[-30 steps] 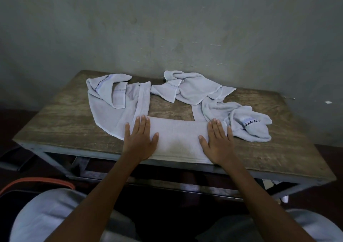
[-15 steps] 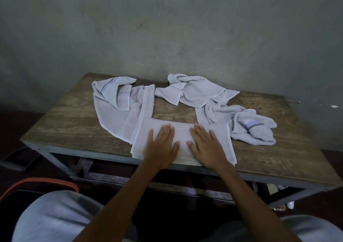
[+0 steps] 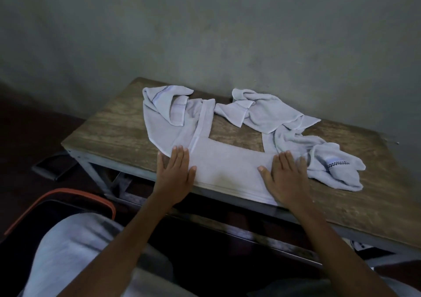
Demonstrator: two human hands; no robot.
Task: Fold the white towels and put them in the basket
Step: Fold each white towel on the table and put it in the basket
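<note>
Two flat palms, left hand (image 3: pixel 174 178) and right hand (image 3: pixel 283 179), fingers spread, pressing the folded towel (image 3: pixel 227 166) ends, gripping nothing, on the wooden table (image 3: pixel 118 130).

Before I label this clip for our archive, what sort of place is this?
Probably a plain utility or laundry corner indoors, though that is a guess. A worn wooden table on a metal frame stands against a bare grey wall, with white towels on it and an orange-rimmed basket beside it.
</note>
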